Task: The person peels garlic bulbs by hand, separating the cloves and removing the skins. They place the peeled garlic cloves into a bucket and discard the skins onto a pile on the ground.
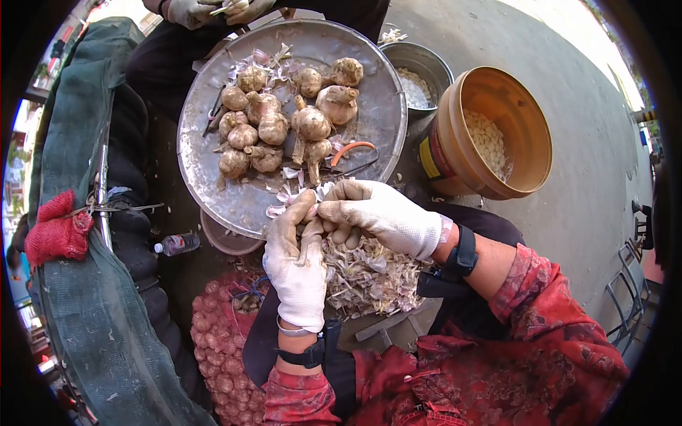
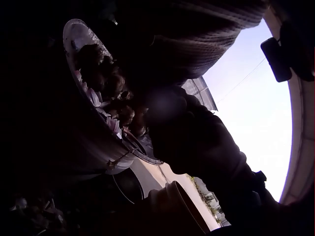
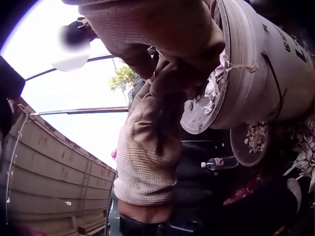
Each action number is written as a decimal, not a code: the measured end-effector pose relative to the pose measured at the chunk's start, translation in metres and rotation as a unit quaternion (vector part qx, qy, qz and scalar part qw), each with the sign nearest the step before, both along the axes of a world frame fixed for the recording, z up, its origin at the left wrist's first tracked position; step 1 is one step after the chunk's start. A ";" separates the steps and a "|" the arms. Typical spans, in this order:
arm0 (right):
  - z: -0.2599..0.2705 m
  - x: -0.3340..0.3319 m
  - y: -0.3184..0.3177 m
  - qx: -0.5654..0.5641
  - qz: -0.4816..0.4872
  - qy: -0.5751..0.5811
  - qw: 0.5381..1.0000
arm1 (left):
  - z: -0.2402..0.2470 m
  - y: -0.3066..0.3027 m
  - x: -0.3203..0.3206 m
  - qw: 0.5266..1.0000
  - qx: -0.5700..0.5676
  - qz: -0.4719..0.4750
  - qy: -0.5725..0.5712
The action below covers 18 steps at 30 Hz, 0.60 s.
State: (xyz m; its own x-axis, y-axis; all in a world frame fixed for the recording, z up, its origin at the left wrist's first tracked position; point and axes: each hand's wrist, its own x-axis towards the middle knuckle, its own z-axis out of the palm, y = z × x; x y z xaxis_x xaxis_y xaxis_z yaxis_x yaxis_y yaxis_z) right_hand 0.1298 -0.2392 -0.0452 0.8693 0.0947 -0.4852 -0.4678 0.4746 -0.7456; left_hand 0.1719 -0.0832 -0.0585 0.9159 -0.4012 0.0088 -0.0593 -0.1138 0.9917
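Note:
Both hands wear white knitted gloves with soiled fingers and meet at the near rim of a round metal tray [image 1: 195, 167]. The left hand [image 1: 297, 266] and right hand [image 1: 387, 216] pinch a small pinkish piece [image 1: 315, 209], apparently a garlic clove, mostly hidden by their fingertips. In the right wrist view, the left hand [image 3: 150, 147] and right hand [image 3: 152, 29] touch at the fingers. The left wrist view is very dark. Dirt-covered garlic bulbs [image 1: 312, 123] lie on the tray, with loose pinkish skins [image 1: 290, 172] just beyond the fingers.
An orange-handled tool [image 1: 353, 148] lies on the tray. Right of it stand a metal pot [image 1: 415, 89] and a brown bucket [image 1: 444, 153] of peeled cloves. Below are peelings [image 1: 373, 273], a net sack [image 1: 220, 348] and a bottle [image 1: 177, 244]. Another person's gloved hands [image 1: 192, 11] are opposite.

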 end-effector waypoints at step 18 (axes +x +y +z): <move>-0.005 -0.005 -0.003 0.009 -0.006 0.005 1.000 | 0.011 0.002 0.002 0.954 -0.079 -0.014 0.290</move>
State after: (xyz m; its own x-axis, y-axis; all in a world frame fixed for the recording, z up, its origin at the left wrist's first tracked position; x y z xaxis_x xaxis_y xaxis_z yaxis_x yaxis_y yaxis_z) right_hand 0.1253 -0.2418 -0.0499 0.8657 0.0928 -0.4919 -0.4689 0.4943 -0.7320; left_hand 0.1744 -0.0811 -0.0479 0.7741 -0.4614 -0.4335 0.5038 0.0342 0.8631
